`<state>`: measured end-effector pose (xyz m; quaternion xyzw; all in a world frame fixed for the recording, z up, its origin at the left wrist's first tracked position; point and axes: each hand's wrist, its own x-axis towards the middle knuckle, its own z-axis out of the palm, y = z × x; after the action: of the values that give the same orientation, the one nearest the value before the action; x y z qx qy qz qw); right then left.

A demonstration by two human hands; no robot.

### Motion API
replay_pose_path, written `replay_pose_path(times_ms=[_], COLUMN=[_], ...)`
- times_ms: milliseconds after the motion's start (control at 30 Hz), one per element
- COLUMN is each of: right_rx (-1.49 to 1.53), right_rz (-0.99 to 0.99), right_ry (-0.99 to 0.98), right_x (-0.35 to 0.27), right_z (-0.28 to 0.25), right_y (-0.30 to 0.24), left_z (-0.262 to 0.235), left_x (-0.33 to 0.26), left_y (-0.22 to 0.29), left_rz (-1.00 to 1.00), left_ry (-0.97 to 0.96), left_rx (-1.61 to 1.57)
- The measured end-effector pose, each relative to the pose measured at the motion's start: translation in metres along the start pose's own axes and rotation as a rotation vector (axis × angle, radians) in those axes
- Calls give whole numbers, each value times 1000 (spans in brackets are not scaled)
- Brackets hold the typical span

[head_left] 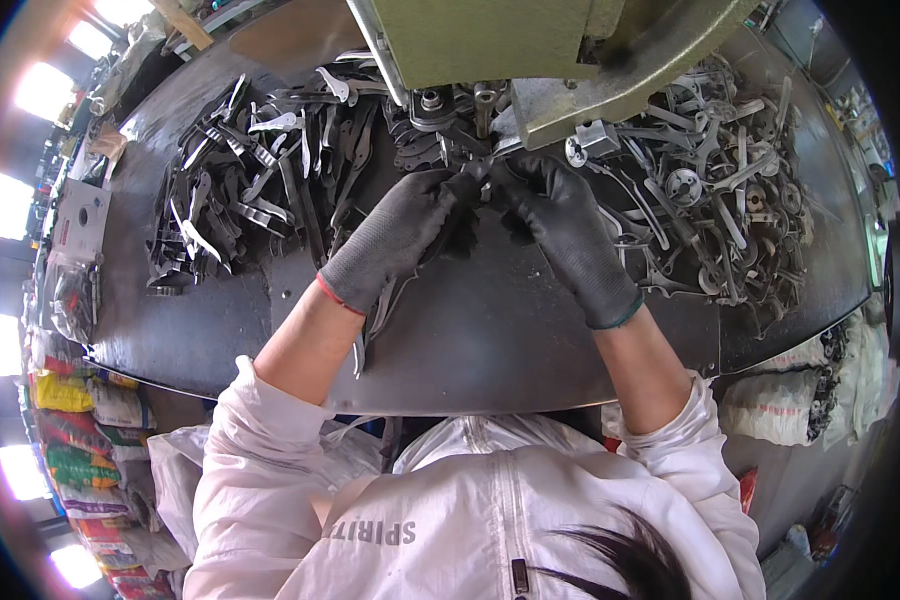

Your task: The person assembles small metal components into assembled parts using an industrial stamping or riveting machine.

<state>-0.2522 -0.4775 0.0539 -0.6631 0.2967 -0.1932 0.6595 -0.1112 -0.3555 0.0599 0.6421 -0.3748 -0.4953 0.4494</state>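
Both my hands wear dark grey gloves and meet at the tooling (433, 112) beneath a green machine head (490, 45). My left hand (402, 228) is closed, its fingertips pinched together just in front of the tooling. Close beside it, the fingers of my right hand (568, 232) are also bent and closed. Whatever lies between the fingertips is small and dark, and I cannot make out its kind. A thin curved metal part (361, 352) shows under my left wrist, partly hidden by the glove.
Dark lever-shaped metal parts (235, 190) are heaped on the metal table (490, 350) to the left. Another heap of lighter grey metal parts (735, 190) covers the right side. A cardboard box (80, 220) stands past the left edge, above stacked sacks (80, 460).
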Motion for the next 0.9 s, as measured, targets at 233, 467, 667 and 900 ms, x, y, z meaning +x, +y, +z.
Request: replay_pose_path(times_ms=[233,467,667,900], right_rx=[-62,-30,48,-14], right_rz=[-40,37,-10,7], right_ry=[-38,1,-28,55], right_x=[8,12,6,10], right_z=[-5,-1,0,4], right_y=[18,49,43,52], left_z=[7,-22,-83,-105], left_x=[4,20,29,24], left_y=[-5,-29,-38,-62], left_rz=[11,107,-323,-146], left_ry=[113,332,540,458], left_rx=[112,797,1393,1193])
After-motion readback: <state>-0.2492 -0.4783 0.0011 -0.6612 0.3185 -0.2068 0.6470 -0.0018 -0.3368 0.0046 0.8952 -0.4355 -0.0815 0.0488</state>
